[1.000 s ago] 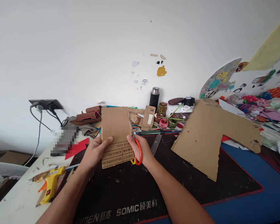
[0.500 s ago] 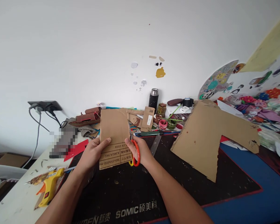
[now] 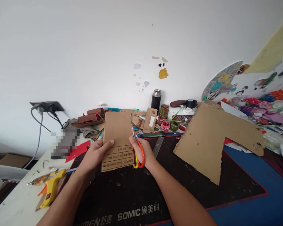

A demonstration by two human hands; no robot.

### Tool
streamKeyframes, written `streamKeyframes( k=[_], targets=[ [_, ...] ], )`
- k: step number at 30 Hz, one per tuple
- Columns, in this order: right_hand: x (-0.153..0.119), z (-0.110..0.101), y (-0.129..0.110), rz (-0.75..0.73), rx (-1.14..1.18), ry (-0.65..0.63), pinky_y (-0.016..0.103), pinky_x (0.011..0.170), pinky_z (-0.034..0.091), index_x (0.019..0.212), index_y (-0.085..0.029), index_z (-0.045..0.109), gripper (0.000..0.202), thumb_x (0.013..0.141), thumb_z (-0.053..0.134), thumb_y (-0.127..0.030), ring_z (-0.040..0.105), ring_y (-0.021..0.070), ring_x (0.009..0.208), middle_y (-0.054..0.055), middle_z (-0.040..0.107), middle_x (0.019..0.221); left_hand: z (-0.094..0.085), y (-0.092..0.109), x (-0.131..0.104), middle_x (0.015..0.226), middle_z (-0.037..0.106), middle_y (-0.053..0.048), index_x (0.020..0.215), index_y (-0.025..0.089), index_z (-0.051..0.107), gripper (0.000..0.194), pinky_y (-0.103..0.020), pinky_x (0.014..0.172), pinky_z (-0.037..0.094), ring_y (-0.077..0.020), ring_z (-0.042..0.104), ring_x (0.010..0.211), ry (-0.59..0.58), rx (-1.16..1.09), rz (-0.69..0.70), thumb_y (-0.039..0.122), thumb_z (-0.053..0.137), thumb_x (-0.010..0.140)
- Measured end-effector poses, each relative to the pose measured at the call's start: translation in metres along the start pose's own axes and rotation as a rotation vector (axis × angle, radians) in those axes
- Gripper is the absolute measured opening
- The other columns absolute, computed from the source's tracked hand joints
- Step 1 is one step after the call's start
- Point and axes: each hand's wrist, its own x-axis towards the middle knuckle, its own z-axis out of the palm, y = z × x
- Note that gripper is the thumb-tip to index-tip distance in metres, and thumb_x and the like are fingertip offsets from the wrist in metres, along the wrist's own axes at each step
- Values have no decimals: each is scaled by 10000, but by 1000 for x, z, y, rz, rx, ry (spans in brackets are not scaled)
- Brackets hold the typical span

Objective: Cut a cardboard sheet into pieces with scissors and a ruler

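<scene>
My left hand (image 3: 95,157) grips the left edge of a rectangular cardboard piece (image 3: 118,130), its thumb on the front face. Black printed text runs along the lower part of the cardboard. At the right edge, my right hand (image 3: 143,152) holds scissors (image 3: 141,157) with red and yellow handles, and its thumb rests by the cardboard's edge. The scissor blades point up along that edge and are partly hidden by the cardboard. Both hands are above a black mat (image 3: 122,194) with white lettering.
A large angled cardboard sheet (image 3: 202,138) lies to the right. A metal ruler (image 3: 158,147) is behind my right hand. On the left is a yellow glue gun (image 3: 52,188). Paint jars (image 3: 165,126) and a black flask (image 3: 156,100) stand near the wall.
The scissors have shifted slightly right and turned, showing more of the yellow handle. The cardboard tilts a little more to the right at its top.
</scene>
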Motion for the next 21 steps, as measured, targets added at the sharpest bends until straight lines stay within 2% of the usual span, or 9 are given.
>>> streamKeyframes(
  k=[6,12,21],
  targets=[
    [-2,1,-1,121,69,-37,288,461,366,667,-257,490,655,909,498,-866,513,178,433,-27,497,496,-1,-5,3,912,846,-157,988,151,801,520,-395,668,631,-342,806,768,-22,41,30,588,898,723],
    [-3,5,1,110,96,-40,291,443,387,653,-255,514,671,893,502,-881,514,178,420,-15,507,495,-1,-7,3,918,846,-161,1011,144,794,534,-393,656,631,-343,806,767,-18,36,20,584,899,726],
    [-3,9,7,169,62,-21,257,419,368,673,-246,493,611,931,527,-799,459,135,348,-54,472,430,-2,-11,6,909,845,-152,1010,143,774,529,-385,658,643,-326,806,748,17,60,16,581,891,738]
  ],
)
